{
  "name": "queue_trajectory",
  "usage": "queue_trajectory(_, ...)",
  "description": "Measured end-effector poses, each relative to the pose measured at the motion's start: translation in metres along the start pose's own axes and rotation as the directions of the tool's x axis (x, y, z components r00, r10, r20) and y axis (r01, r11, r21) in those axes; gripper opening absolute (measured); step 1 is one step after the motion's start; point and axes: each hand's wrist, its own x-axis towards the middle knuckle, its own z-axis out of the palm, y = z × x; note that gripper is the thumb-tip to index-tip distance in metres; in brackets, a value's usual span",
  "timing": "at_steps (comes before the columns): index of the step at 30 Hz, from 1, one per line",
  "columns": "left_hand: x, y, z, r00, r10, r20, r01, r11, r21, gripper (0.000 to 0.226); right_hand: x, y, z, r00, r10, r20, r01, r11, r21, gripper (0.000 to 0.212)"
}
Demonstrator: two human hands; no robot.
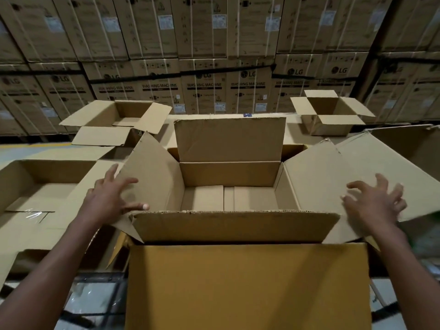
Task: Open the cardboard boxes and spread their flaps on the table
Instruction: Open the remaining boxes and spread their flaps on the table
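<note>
four opened cardboard boxes (228,191) on the table, two hands (112,198) (both over side flaps), many stacked washing machine cartons (204,89) behind.

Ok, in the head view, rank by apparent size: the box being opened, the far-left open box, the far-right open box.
1. Box being opened, by far the largest, but nearest the camera.
2. Far-left open box.
3. Far-right open box, smallest.
True sizes unsure, since distance differs.

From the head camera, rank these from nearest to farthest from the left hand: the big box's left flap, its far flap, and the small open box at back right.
1. Left flap, under the left hand.
2. Far flap, upright, centre.
3. Small open box, back right.
</note>
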Motion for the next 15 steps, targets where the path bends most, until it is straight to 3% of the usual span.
queue_trajectory(2, 0.001, -0.002, 0.002, 0.999, -0.037, 0.026, 0.039, 0.996, -0.079, 0.09, 0.0, 0.008, -0.012, 0.996, 0.034, 0.078, -0.037, 0.999, 0.031, 0.038)
queue_trajectory(5, -0.002, -0.002, 0.008, 0.998, -0.045, -0.035, 0.044, 0.999, -0.026, 0.074, -0.002, 0.01, -0.019, 0.981, 0.01, 0.195, -0.028, 0.996, 0.088, 0.05)
queue_trajectory(9, -0.005, 0.003, 0.012, 0.995, -0.015, -0.097, 0.021, 0.997, 0.069, 0.086, -0.011, 0.004, -0.022, 0.983, -0.021, 0.183, -0.006, 0.99, 0.143, 0.053)
queue_trajectory(15, 0.003, 0.003, 0.011, 0.964, -0.156, -0.213, 0.078, 0.938, -0.338, 0.06, -0.011, 0.001, -0.02, 0.996, 0.03, 0.086, -0.052, 0.963, 0.264, 0.036)
